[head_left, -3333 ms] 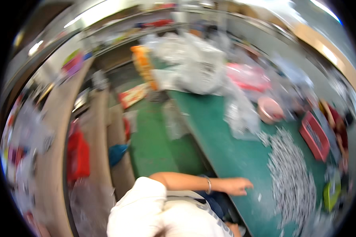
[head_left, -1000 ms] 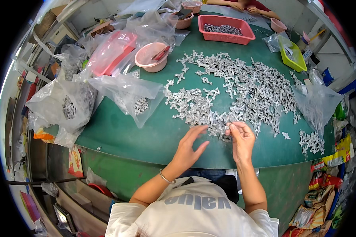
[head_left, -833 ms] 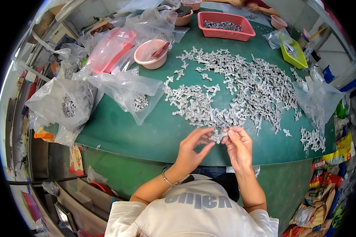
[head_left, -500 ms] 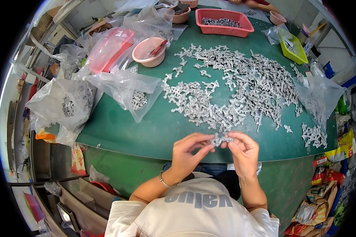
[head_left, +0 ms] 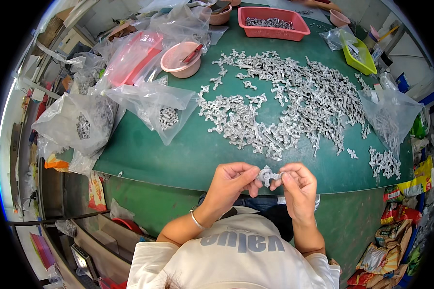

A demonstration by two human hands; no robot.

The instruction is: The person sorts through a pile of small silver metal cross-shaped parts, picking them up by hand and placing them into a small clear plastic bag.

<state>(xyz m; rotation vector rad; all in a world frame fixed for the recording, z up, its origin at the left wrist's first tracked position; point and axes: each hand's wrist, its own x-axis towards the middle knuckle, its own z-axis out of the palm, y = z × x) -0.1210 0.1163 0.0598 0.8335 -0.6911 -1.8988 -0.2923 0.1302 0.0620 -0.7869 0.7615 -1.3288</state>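
Between my two hands, above the near edge of the table, is a small grey metal casting [head_left: 268,176] with a curved body and side lugs. My left hand [head_left: 235,182] pinches its left end between thumb and forefinger. At the right end, the thumb and fingertips of my right hand [head_left: 298,187] close on it, hiding that tip. Beyond my hands a broad heap of similar grey castings [head_left: 284,106] spreads over the green table [head_left: 164,161]. A smaller cluster of castings [head_left: 384,163] lies apart at the right.
Clear plastic bags of parts [head_left: 166,108] lie left of the heap, and another bag [head_left: 389,113] lies at the right. Farther back stand a pink bowl [head_left: 178,70] with a red-handled tool, a red tray [head_left: 275,36] of parts and a yellow-green basket [head_left: 366,66]. Another person's arm shows at the far edge.
The casting has turned between my fingers, so its curved body now shows more openly. My left wrist has rotated slightly. The heap looks the same.
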